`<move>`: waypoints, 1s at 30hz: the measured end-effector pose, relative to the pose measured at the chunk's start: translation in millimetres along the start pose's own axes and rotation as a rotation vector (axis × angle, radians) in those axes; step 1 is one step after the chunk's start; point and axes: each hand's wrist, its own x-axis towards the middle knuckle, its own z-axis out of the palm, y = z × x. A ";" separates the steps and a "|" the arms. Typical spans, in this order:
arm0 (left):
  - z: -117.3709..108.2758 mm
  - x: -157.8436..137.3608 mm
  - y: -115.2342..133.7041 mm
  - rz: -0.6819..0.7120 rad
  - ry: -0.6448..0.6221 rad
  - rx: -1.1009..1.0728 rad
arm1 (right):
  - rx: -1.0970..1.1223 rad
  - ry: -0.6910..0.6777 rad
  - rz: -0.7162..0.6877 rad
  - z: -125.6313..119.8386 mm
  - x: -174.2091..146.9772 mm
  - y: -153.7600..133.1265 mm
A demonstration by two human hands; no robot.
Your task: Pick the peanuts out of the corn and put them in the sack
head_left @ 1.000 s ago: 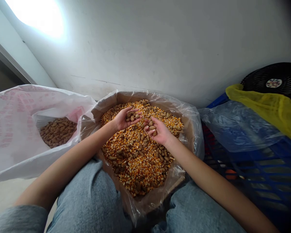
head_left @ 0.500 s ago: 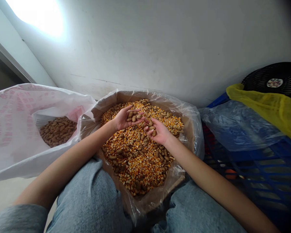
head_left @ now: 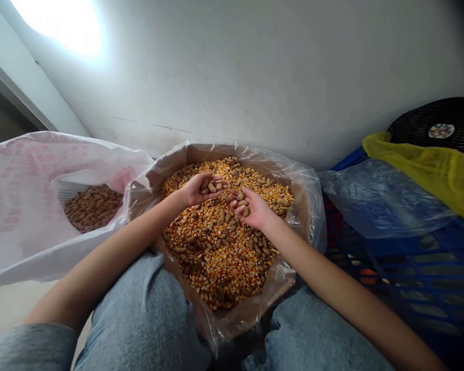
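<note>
Between my knees stands a cardboard box [head_left: 302,211] lined with clear plastic, filled with orange corn kernels [head_left: 232,270] and unshelled peanuts mixed in. My left hand [head_left: 198,190] is palm up over the far middle of the box, fingers curled around several peanuts [head_left: 212,186]. Close on its right, my right hand [head_left: 255,210] is turned palm inward with its fingers bent round a few peanuts [head_left: 243,206]. The fingertips of the two hands nearly meet. Loose peanuts [head_left: 258,242] lie on the corn below the right hand.
To the left a white woven sack [head_left: 19,206] with pink print lies open, showing a heap of peanuts [head_left: 94,207]. At right are a blue plastic crate [head_left: 421,268], a clear plastic bag [head_left: 386,201], yellow mesh [head_left: 429,165] and a black fan [head_left: 444,126]. A wall [head_left: 255,72] rises behind.
My left hand's fingers have curled in more around the peanuts. The right hand stays almost in the same place, still holding its peanuts.
</note>
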 end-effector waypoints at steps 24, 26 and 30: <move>10.6 3.7 -28.0 -0.155 0.090 -0.047 | 0.231 0.097 -0.464 9.0 -4.1 -2.6; 16.6 3.3 -39.7 -0.250 0.067 -0.035 | 0.224 0.115 -0.544 12.5 -3.6 -0.9; 25.4 0.9 -50.1 -0.333 0.039 -0.040 | 0.120 0.118 -0.622 17.1 0.0 6.4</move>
